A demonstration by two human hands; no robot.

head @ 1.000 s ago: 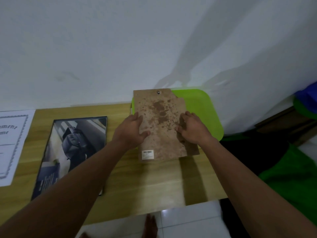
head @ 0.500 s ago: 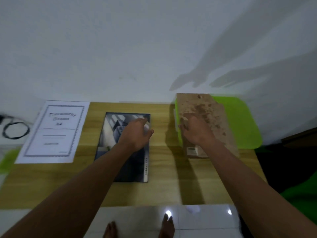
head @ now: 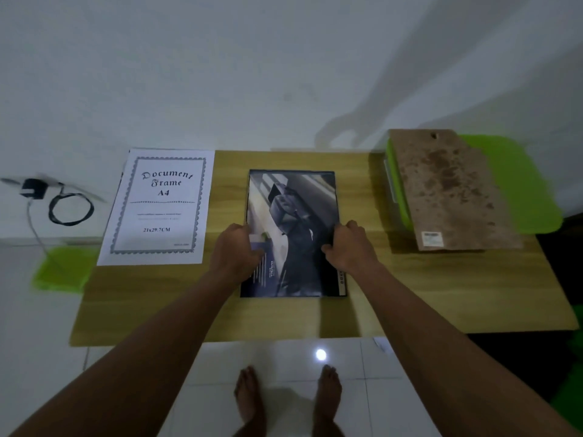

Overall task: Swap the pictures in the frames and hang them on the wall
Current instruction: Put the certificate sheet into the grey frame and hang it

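A dark picture of a backpack [head: 295,216] lies flat in a black frame in the middle of the wooden table [head: 441,294]. My left hand [head: 236,250] grips its left edge, fingers curled over the rim. My right hand [head: 348,247] grips the right edge the same way. A white "Document Frame A4" sheet [head: 159,206] lies to the left, overhanging the table's left edge. At the right, a stained brown backing board [head: 448,190] rests face down on a green tray [head: 517,184].
A black cable and plug [head: 60,203] lie on a white ledge to the left, with a green item [head: 60,269] below. The white wall rises directly behind the table. My bare feet [head: 287,402] stand on white tiles in front of it.
Both hands left the brown backing board and moved left onto the dark picture, now gripping its two side edges. My view swung left and down.
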